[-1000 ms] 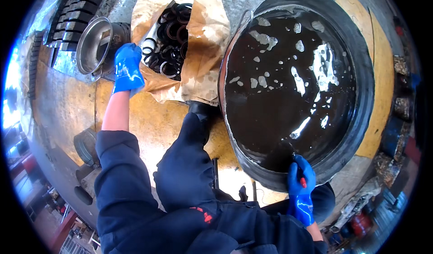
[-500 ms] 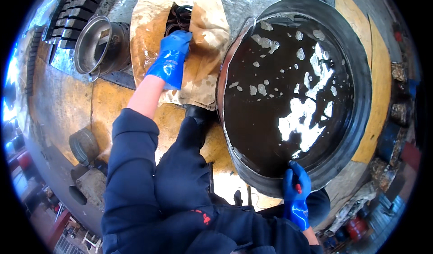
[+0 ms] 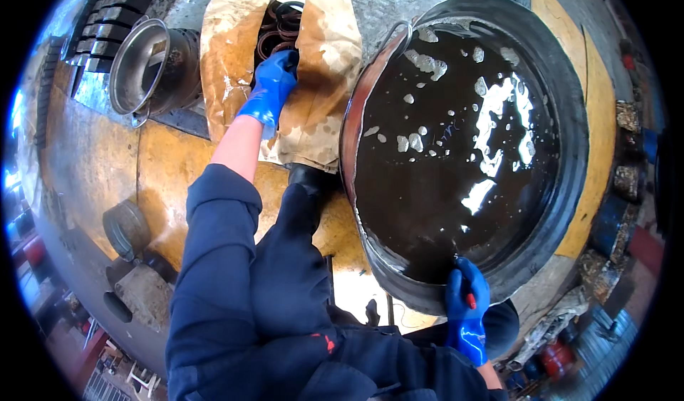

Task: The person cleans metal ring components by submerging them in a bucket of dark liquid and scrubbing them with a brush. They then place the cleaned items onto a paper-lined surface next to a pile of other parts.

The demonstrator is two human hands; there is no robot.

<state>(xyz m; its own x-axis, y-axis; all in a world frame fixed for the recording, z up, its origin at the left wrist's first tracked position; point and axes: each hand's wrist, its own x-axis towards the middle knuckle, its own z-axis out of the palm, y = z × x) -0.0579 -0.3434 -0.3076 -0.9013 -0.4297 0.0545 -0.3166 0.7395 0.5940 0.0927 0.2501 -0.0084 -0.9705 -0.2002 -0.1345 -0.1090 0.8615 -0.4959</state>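
Note:
My left hand (image 3: 275, 80), in a blue rubber glove, is at the lower end of an opening in a stained brown paper bag (image 3: 324, 80). Its fingers are curled, and what they hold is hidden. Dark reddish rings (image 3: 271, 43) lie inside the opening, just beyond the fingertips. At the near rim of a large round metal tub (image 3: 570, 187), my right hand (image 3: 469, 290), also gloved in blue, is closed around a slim red-handled tool (image 3: 471, 301). The tool's tip is too small to make out. Dark liquid (image 3: 420, 201) with pale foam patches and bright reflections fills the tub.
A metal pot (image 3: 153, 70) with a wire handle lies tilted left of the bag, by a row of dark ribbed blocks (image 3: 114, 23). An open tin (image 3: 126, 230) stands lower left. A wire handle (image 3: 407, 34) sticks up at the tub's far-left rim.
My left hand has drawn back slightly toward me, uncovering more of the rings. My right hand stays at the tub's rim with the red-handled tool. Reflections on the liquid have shifted.

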